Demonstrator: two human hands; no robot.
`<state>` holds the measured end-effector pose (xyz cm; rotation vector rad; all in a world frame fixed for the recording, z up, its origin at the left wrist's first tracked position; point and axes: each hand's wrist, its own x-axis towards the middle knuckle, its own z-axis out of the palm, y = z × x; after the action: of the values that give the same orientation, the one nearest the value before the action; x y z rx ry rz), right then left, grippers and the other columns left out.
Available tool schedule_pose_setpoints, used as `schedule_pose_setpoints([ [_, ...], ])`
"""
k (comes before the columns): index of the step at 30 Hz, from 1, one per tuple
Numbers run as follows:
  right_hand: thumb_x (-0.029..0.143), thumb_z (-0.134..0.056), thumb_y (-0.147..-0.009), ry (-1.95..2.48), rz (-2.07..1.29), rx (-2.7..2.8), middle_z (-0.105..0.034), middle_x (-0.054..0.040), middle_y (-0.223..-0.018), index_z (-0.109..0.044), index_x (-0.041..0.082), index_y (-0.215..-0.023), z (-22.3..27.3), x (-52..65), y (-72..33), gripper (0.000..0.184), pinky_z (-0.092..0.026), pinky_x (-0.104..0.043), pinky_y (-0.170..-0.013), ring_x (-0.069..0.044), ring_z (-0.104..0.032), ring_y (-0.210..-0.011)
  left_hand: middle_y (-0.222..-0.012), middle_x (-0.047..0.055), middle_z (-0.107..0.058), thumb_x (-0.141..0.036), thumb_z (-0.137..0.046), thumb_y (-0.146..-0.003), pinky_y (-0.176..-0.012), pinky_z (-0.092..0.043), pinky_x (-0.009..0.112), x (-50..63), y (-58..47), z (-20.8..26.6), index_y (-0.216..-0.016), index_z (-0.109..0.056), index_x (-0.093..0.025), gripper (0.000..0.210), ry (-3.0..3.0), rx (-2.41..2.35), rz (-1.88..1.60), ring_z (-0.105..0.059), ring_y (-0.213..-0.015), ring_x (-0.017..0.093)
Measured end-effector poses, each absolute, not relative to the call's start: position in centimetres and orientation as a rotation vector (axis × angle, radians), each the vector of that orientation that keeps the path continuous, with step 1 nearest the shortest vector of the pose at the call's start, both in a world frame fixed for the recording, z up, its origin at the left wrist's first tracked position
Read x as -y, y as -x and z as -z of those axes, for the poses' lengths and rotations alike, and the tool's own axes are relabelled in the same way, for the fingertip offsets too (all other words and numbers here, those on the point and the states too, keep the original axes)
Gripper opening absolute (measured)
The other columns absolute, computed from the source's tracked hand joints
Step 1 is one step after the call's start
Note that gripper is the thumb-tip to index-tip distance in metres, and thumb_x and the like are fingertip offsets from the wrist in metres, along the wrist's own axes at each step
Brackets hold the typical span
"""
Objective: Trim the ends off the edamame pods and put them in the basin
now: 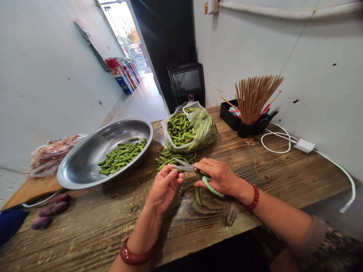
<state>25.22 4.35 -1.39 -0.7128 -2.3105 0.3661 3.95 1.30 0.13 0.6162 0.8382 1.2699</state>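
Observation:
My right hand (217, 174) grips scissors (209, 186) with pale green handles, their blades parted and pointing left. The fingers of my left hand (167, 185) pinch a green soybean pod (178, 170), mostly hidden, right at the blades. Below my right hand a single pod (198, 196) shows against the table. Just beyond both hands lies a loose heap of pods (170, 158), in front of an open clear plastic bag (208, 132) full of more pods. On the left, a wide steel basin (82, 162) holds a pile of pods (121, 155).
Several purple oval items (53, 209) lie on the wooden table (113, 230), near a dark blue object (11, 223). A bagged reddish bundle (53, 155) sits behind the basin. At the right stand a holder of wooden sticks (252, 102) and a white cable with an adapter (304, 146).

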Motion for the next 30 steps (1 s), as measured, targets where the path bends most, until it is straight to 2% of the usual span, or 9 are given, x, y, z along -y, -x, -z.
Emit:
schedule_pose_setpoints([
  [5,0.039,-0.066,-0.086,0.724,-0.388,2.304,-0.064,-0.0078,-0.097,-0.055,0.017,-0.117,1.73,-4.44,-25.25,0.039,-0.049,-0.029,-0.071,-0.018,-0.060,-0.081,-0.071,0.002,-0.070,-0.017,-0.083,-0.066,-0.056,-0.055,0.013,-1.28,-3.88,-0.02,-0.082,-0.069,-0.011,0.022,-0.658,-0.851,-1.259,-0.065,-0.060,0.008],
  [10,0.041,-0.068,-0.084,0.753,-0.409,2.218,-0.062,-0.0077,-0.098,-0.054,0.017,-0.121,1.97,-4.81,-25.42,0.046,-0.049,-0.028,-0.068,-0.017,-0.058,-0.077,-0.081,0.005,-0.072,-0.018,-0.082,-0.068,-0.058,-0.056,0.017,-1.22,-3.69,-0.08,-0.084,-0.068,-0.011,0.022,-0.683,-0.863,-1.293,-0.066,-0.065,0.010],
  [16,0.040,-0.072,-0.080,0.742,-0.391,2.282,-0.062,-0.0087,-0.104,-0.054,0.018,-0.122,1.64,-4.52,-25.27,0.051,-0.050,-0.032,-0.077,-0.021,-0.060,-0.090,-0.072,0.002,-0.068,-0.016,-0.081,-0.068,-0.058,-0.055,0.016,-1.33,-3.51,-0.02,-0.083,-0.066,-0.012,0.021,-0.667,-0.851,-1.311,-0.065,-0.064,0.010],
  [23,0.040,-0.069,-0.084,0.703,-0.394,2.299,-0.063,-0.0079,-0.101,-0.054,0.019,-0.121,1.67,-4.31,-25.18,0.045,-0.051,-0.031,-0.075,-0.020,-0.060,-0.088,-0.071,0.002,-0.068,-0.017,-0.082,-0.067,-0.056,-0.054,0.016,-1.10,-3.82,-0.32,-0.083,-0.066,-0.011,0.024,-0.686,-0.865,-1.303,-0.064,-0.062,0.009],
  [30,0.041,-0.069,-0.083,0.736,-0.356,2.306,-0.063,-0.0091,-0.105,-0.053,0.019,-0.122,1.37,-4.16,-25.22,0.048,-0.051,-0.033,-0.078,-0.021,-0.060,-0.092,-0.069,0.002,-0.067,-0.018,-0.083,-0.066,-0.057,-0.054,0.015,-1.08,-3.94,-0.37,-0.081,-0.067,-0.011,0.023,-0.695,-0.858,-1.317,-0.064,-0.062,0.009],
])
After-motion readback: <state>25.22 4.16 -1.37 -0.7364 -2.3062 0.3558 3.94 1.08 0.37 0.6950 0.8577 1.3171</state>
